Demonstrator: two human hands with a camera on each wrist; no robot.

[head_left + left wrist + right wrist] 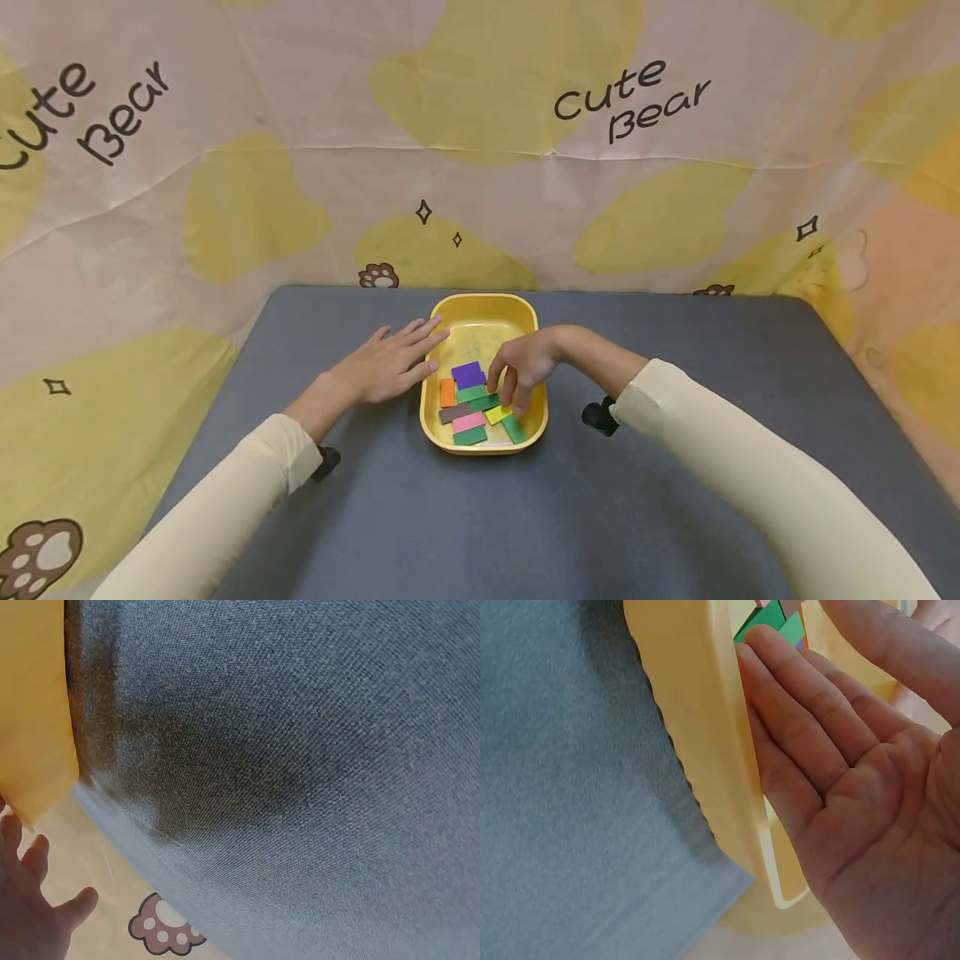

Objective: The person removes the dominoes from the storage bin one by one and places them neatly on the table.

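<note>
A yellow plastic tray (pixel 483 298) holds several flat rectangular blocks at its near end. Among them are a purple block (pixel 465 370), an orange block (pixel 447 392), a pink block (pixel 468 422), a brown block (pixel 453 413), a yellow block (pixel 497 415) and green blocks (pixel 470 436). My left hand (pixel 386 367) lies at the tray's left rim, fingers spread and fingertips over the edge. From the right side, my right hand (pixel 527 362) reaches in, fingers pointing down close over the blocks. In the right wrist view its fingers (pixel 810 705) are nearly straight, with nothing in the palm.
The tray stands on a dark grey table (pixel 480 525) near its back edge. Behind hangs a patterned cloth (pixel 480 100) with yellow patches and lettering. Dark wrist devices show under the left cuff (pixel 327 463) and right cuff (pixel 600 415).
</note>
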